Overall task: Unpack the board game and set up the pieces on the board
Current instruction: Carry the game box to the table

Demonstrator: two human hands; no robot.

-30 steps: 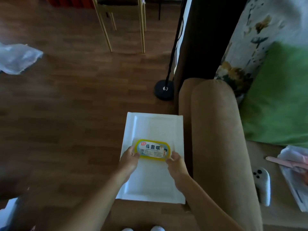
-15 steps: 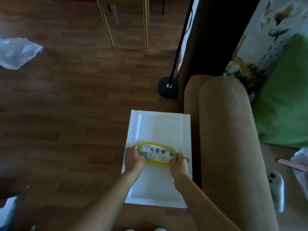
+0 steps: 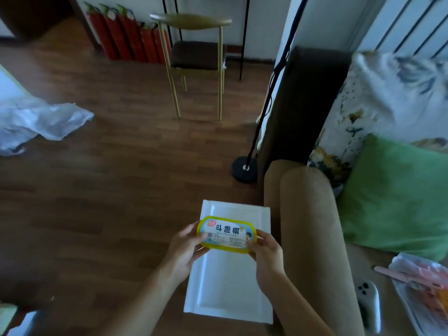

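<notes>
A small oval game box (image 3: pixel 226 234) with a yellow rim and a white-and-blue printed label is held level in front of me. My left hand (image 3: pixel 185 249) grips its left end and my right hand (image 3: pixel 265 251) grips its right end. The box is closed. Beneath it lies a white rectangular tray (image 3: pixel 230 289) on the wooden floor, beside the sofa arm.
A tan sofa arm (image 3: pixel 312 238) runs along the tray's right side, with a green cushion (image 3: pixel 397 197) behind it. A white controller (image 3: pixel 367 306) lies on the seat. A floor-lamp base (image 3: pixel 244 169), a chair (image 3: pixel 197 59) and a crumpled plastic bag (image 3: pixel 36 122) stand on the floor.
Both hands have lifted the box off the tray and brought it nearer to me. The view has tilted up, showing more of the room.
</notes>
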